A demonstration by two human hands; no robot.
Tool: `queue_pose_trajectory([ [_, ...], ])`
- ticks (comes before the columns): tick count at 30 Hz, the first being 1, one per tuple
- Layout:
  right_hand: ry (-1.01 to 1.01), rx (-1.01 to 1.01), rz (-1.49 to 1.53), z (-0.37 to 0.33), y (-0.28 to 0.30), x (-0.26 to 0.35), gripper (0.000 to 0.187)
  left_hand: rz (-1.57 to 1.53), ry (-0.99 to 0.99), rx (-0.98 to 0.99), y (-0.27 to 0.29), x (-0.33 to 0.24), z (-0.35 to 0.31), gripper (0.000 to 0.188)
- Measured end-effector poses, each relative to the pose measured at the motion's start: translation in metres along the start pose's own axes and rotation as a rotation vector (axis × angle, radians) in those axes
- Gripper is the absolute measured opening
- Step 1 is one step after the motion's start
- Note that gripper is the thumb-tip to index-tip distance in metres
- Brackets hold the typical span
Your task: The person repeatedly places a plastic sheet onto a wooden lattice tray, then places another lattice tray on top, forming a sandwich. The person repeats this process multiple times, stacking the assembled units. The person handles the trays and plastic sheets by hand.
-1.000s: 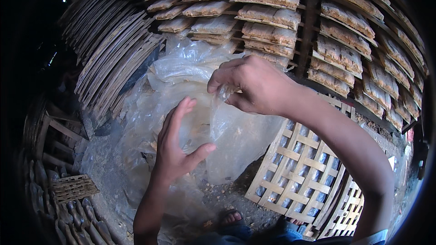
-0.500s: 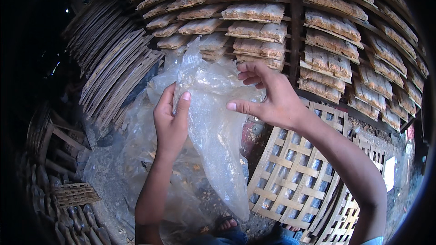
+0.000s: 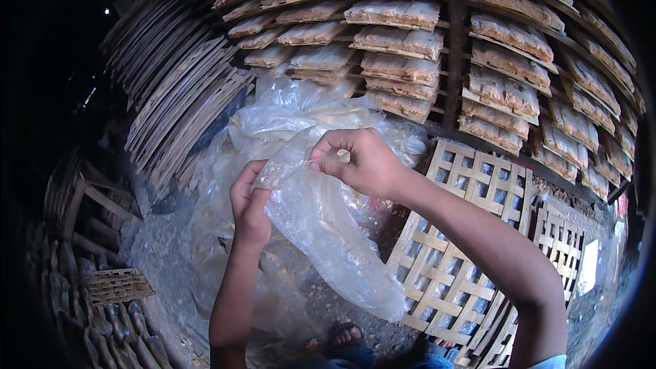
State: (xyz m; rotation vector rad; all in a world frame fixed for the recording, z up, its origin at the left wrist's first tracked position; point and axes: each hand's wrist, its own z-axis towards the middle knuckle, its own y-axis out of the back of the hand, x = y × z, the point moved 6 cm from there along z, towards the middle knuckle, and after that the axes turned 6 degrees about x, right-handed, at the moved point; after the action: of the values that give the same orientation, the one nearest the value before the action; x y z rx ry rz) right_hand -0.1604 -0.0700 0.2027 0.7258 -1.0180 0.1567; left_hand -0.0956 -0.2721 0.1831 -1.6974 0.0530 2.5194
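Observation:
Both my hands are closed on a clear, crumpled plastic sheet [image 3: 321, 229] flecked with pale crumbs. My left hand [image 3: 250, 206] pinches its left edge between thumb and fingers. Close by on the right, my right hand [image 3: 359, 162] grips the upper part of the sheet, fingertips curled in. A small pale piece [image 3: 343, 156] shows at the right hand's fingers; whether it is held or stuck there I cannot tell. The sheet's free end hangs down to the right, over the edge of a woven bamboo tray [image 3: 447, 242]. More crumpled plastic [image 3: 273, 113] is heaped behind and below.
Racks ahead bear rows of pale brown slabs [image 3: 402, 41] on thin boards, split by a dark upright post [image 3: 454, 48]. Stacked slatted trays [image 3: 181, 106] lean at the left. A small woven piece [image 3: 117, 287] lies lower left. My feet [image 3: 347, 335] are at the bottom.
My right hand, spread open before, has come down and left and closed on the plastic. The sheet's upper part has dropped, and its lower end has swung right.

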Motion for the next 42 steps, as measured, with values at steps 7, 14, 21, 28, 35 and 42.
queue_pose_trajectory([
  [7,0.053,-0.042,0.140,-0.005,0.010,0.007,0.018,-0.619,-0.131,0.275,-0.028,-0.001,0.024,0.080],
  [14,0.000,-0.068,0.230,0.002,0.033,0.024,0.015,-0.399,0.067,0.509,-0.032,0.005,0.059,0.089],
  [21,-0.008,-0.141,-0.198,-0.005,0.086,0.023,0.018,-0.092,-0.108,0.084,0.044,-0.030,0.064,0.065],
  [28,0.006,-0.059,-0.406,0.005,0.078,0.038,0.030,0.309,-0.310,-0.127,0.053,-0.062,0.029,0.058],
  [35,0.041,0.175,-0.234,0.025,0.019,0.027,0.028,0.446,-0.391,-0.071,0.028,-0.062,0.026,0.037],
  [42,-0.217,0.104,-0.077,-0.016,0.032,-0.073,0.022,0.669,-0.355,-0.170,0.041,-0.081,0.030,0.028],
])
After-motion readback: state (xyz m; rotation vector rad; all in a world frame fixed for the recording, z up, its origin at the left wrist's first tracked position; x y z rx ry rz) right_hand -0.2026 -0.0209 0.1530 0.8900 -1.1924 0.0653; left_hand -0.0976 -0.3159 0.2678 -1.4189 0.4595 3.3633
